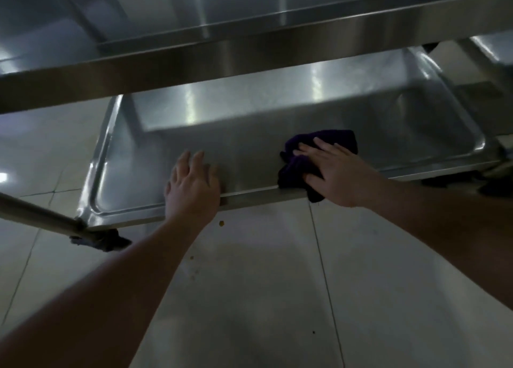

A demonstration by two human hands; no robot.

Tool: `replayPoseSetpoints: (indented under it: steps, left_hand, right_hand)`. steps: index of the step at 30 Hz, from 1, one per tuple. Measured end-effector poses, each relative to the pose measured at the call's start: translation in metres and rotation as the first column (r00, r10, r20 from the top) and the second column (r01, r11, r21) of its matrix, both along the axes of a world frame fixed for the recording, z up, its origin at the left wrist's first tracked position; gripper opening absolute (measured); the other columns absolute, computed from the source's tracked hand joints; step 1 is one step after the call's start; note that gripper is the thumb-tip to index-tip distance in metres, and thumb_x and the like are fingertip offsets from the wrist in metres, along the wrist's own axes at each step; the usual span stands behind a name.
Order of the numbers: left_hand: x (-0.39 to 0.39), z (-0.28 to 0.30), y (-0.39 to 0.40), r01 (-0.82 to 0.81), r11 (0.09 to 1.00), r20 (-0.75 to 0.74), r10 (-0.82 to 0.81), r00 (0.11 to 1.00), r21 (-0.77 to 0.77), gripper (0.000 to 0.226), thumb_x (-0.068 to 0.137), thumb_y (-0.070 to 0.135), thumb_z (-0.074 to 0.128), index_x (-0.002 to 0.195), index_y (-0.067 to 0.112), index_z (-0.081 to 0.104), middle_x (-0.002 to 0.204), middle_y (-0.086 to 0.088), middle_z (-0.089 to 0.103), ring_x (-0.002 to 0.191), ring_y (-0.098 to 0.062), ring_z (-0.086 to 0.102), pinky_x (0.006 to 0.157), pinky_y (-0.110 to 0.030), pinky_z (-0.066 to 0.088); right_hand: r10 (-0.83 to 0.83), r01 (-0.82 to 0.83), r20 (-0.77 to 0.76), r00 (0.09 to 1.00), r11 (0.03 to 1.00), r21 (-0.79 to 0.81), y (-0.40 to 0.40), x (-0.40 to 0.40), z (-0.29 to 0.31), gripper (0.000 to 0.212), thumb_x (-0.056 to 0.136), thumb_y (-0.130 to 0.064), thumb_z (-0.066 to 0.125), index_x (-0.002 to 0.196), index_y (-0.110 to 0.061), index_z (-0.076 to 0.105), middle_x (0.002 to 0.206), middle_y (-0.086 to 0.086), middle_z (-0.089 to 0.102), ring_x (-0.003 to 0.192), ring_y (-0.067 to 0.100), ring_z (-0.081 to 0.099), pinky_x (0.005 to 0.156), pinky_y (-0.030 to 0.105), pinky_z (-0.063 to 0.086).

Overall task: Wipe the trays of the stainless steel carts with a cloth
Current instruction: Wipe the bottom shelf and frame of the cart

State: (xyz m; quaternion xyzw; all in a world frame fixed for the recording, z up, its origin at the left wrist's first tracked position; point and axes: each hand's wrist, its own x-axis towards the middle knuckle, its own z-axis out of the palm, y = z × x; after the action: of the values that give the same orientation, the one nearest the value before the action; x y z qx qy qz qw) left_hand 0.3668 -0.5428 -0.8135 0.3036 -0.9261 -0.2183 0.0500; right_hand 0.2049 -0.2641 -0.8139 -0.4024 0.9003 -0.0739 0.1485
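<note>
Cloth [319,156], dark purple and bunched, lies under your right hand [337,170] just right of the frame's centre, on the near part of the lower tray [249,156]. One end of the cloth hangs over the tray's near rim, so its long axis runs from the tray floor toward the lower edge of the frame, roughly along your right forearm. Your right hand is flat and wide, fingers straight and spread, pressing the cloth down; the fingertips point to the upper left of the frame.

Your left hand [193,186] rests on the same near rim, left of centre and well apart from the cloth. Its fingers are relaxed and reach onto the tray floor, pointing up the frame; it holds nothing.

The tray is a long steel rectangle whose long axis crosses the frame from lower left to right, rising slightly toward the right. The upper tray [249,54] spans the top of the frame on a similar line and hides the far side of the lower one. A cart leg [36,215] slants in from the left edge to the lower tray's near left corner, with a dark caster [108,241] below it. Pale floor tiles [263,298] fill the bottom of the frame, with a few small brownish specks.
</note>
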Motion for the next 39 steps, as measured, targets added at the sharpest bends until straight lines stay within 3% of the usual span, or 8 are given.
replayPoseSetpoints:
  steps: [6, 12, 16, 23, 26, 30, 35, 39]
  left_hand:
    - [-0.046, 0.0, 0.063, 0.126, 0.992, -0.039, -0.126, 0.991, -0.008, 0.052, 0.108, 0.051, 0.034, 0.158, 0.034, 0.032, 0.172, 0.0, 0.024, 0.157, -0.028, 0.026, 0.124, -0.05, 0.021]
    - [-0.07, 0.002, 0.111, 0.284, 0.957, -0.006, -0.285, 0.959, -0.066, 0.059, 0.108, 0.055, 0.033, 0.161, 0.03, 0.032, 0.174, -0.001, 0.021, 0.16, -0.023, 0.02, 0.127, -0.047, 0.018]
    - [-0.098, 0.003, 0.148, 0.372, 0.919, 0.02, -0.373, 0.928, -0.128, 0.063, 0.108, 0.055, 0.034, 0.164, 0.027, 0.029, 0.175, -0.002, 0.021, 0.161, -0.021, 0.017, 0.128, -0.043, 0.015]
    - [-0.126, -0.009, 0.185, 0.347, 0.927, 0.1, -0.335, 0.937, -0.143, 0.063, 0.11, 0.055, 0.029, 0.166, 0.025, 0.027, 0.175, 0.0, 0.021, 0.162, -0.02, 0.014, 0.129, -0.04, 0.011]
    - [-0.125, -0.013, 0.185, 0.321, 0.931, 0.096, -0.309, 0.946, -0.172, 0.063, 0.109, 0.056, 0.028, 0.165, 0.027, 0.029, 0.175, 0.003, 0.022, 0.162, -0.017, 0.014, 0.129, -0.039, 0.01]
    - [-0.123, -0.016, 0.185, 0.317, 0.928, 0.086, -0.306, 0.948, -0.195, 0.067, 0.106, 0.06, 0.027, 0.165, 0.028, 0.031, 0.174, 0.005, 0.025, 0.162, -0.015, 0.015, 0.129, -0.037, 0.011]
    - [-0.125, -0.019, 0.187, 0.298, 0.928, 0.077, -0.288, 0.954, -0.224, 0.074, 0.1, 0.067, 0.023, 0.164, 0.03, 0.034, 0.173, 0.007, 0.028, 0.161, -0.013, 0.016, 0.129, -0.035, 0.011]
    - [-0.126, -0.019, 0.188, 0.291, 0.934, 0.073, -0.282, 0.957, -0.209, 0.071, 0.102, 0.065, 0.025, 0.164, 0.03, 0.033, 0.172, 0.006, 0.029, 0.16, -0.012, 0.017, 0.127, -0.033, 0.007]
  right_hand:
    - [-0.329, 0.329, 0.019, 0.944, 0.944, -0.01, 0.089, -0.047, 0.001, 0.087, 0.082, -0.072, 0.017, 0.162, -0.039, 0.021, 0.169, -0.022, 0.013, 0.158, 0.01, 0.005, 0.128, 0.043, 0.01]
    - [-0.466, 0.467, -0.083, 0.881, 0.884, -0.015, 0.158, -0.07, 0.0, 0.069, 0.098, -0.059, 0.028, 0.162, -0.031, 0.025, 0.17, -0.011, 0.022, 0.158, 0.02, 0.015, 0.126, 0.049, 0.019]
    - [-0.54, 0.544, -0.105, 0.835, 0.839, 0.021, 0.145, -0.067, 0.001, 0.072, 0.1, -0.059, 0.026, 0.164, -0.028, 0.021, 0.171, -0.008, 0.018, 0.158, 0.022, 0.012, 0.127, 0.049, 0.016]
    - [-0.112, 0.109, -0.064, 0.992, 0.993, -0.052, 0.141, -0.041, -0.001, 0.068, 0.098, -0.065, 0.026, 0.16, -0.037, 0.029, 0.164, -0.023, 0.026, 0.157, 0.008, 0.012, 0.127, 0.039, 0.014]
    - [-0.348, 0.345, -0.099, 0.932, 0.937, -0.044, 0.173, -0.091, -0.004, 0.064, 0.099, -0.055, 0.04, 0.158, -0.031, 0.033, 0.167, -0.01, 0.031, 0.157, 0.02, 0.019, 0.125, 0.046, 0.021]
    - [-0.655, 0.652, -0.136, 0.743, 0.755, -0.073, 0.194, -0.136, -0.008, 0.068, 0.101, -0.06, 0.031, 0.161, -0.028, 0.024, 0.171, -0.005, 0.018, 0.159, 0.026, 0.007, 0.127, 0.052, 0.009]
    - [-0.702, 0.701, -0.025, 0.712, 0.712, -0.043, 0.142, -0.198, 0.001, 0.069, 0.1, -0.057, 0.026, 0.163, -0.03, 0.019, 0.173, -0.006, 0.008, 0.159, 0.027, -0.001, 0.127, 0.053, 0.003]
    - [-0.526, 0.524, -0.059, 0.848, 0.85, -0.047, 0.084, -0.201, 0.003, 0.07, 0.1, -0.055, 0.031, 0.162, -0.023, 0.026, 0.17, 0.0, 0.021, 0.157, 0.03, 0.012, 0.126, 0.054, 0.013]
